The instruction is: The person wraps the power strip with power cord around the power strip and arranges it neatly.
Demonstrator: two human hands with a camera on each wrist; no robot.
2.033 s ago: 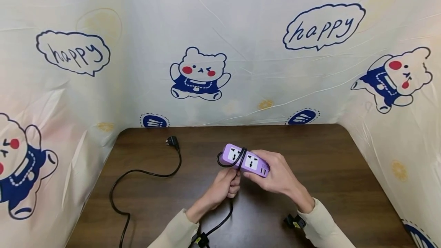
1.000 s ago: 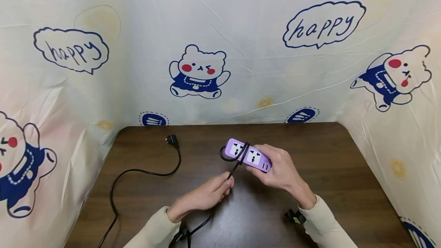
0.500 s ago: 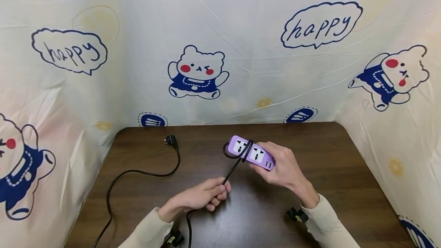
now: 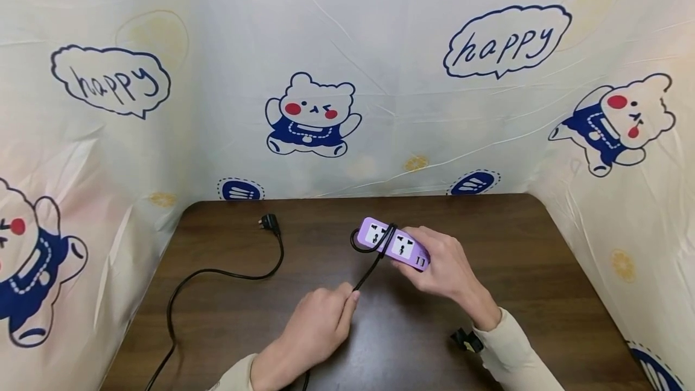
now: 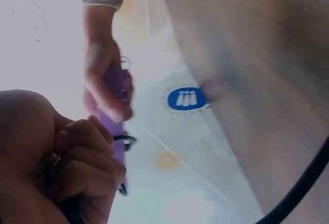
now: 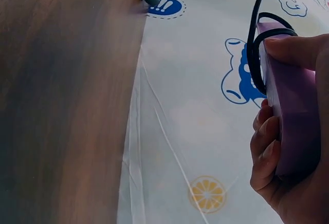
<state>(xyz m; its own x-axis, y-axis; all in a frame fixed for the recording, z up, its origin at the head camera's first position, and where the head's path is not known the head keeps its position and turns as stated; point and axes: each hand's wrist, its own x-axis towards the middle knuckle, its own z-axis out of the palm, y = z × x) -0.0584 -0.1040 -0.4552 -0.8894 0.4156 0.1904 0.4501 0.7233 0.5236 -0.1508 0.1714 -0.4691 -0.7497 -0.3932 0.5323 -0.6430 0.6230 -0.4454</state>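
A purple power strip [image 4: 419, 256] with white sockets and USB ports is gripped at its USB end by my right hand [image 4: 446, 264]. Its black cord [image 4: 369, 272] wraps round the strip's middle and loops past the far end. My left hand [image 4: 317, 327] holds the cord in a curled fist, nearer to me, with the stretch between fist and strip running straight. In the right wrist view, the thumb and fingers clasp the purple strip [image 6: 295, 116] from both sides. The left wrist view shows the curled left fingers [image 5: 87, 157] around the cord, partly hiding the strip.
The cord's black plug [image 4: 269, 222] lies at the back left of the brown table [image 4: 516, 246]. From it the loose cord [image 4: 217, 270] curves along the left side towards the front edge. A printed curtain [image 4: 402, 107] encloses the back and sides.
My left hand has pulled back from the strip along the cord, down and left, and just now turned knuckles up. The right hand and strip have shifted slightly right.
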